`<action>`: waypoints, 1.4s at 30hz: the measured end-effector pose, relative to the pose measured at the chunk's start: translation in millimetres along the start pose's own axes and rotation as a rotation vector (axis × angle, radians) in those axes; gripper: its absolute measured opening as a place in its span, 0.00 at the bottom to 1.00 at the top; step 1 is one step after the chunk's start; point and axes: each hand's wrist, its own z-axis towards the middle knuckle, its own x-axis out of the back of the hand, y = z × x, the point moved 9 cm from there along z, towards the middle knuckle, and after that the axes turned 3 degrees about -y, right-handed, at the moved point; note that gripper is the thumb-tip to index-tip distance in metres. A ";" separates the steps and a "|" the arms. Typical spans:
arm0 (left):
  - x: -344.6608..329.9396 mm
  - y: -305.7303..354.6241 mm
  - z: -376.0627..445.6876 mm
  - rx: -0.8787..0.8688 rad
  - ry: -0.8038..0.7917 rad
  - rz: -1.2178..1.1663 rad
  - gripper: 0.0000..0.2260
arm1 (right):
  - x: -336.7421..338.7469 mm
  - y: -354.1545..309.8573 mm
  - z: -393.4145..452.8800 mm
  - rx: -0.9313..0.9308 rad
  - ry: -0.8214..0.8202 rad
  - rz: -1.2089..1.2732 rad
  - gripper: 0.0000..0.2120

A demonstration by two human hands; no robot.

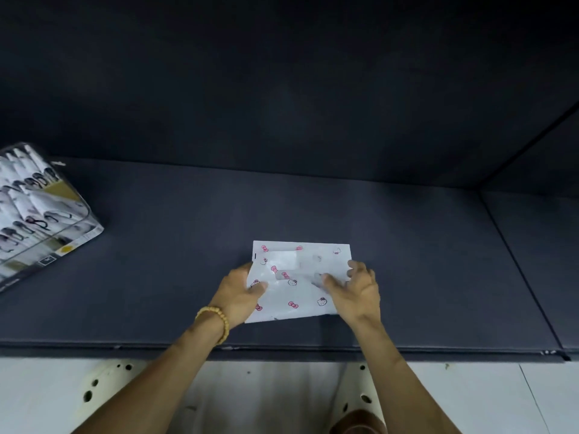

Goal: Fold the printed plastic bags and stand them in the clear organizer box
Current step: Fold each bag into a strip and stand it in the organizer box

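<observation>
We record a dark slate-blue padded work surface running full width, backed by a matching dark wall with a corner seam at far right, dim even lighting, and pale floor along the near edge.

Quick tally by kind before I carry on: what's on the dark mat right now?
Loose printed bag being folded, gripped by left hand and right hand: 1
Clear organizer box with folded bags standing inside, too blurred to count: 1
Total on the dark mat: 2
</observation>
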 end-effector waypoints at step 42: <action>15.4 -4.3 -17.9 0.052 0.312 0.509 0.16 | 9.0 18.6 -10.4 -0.107 -0.025 -0.094 0.05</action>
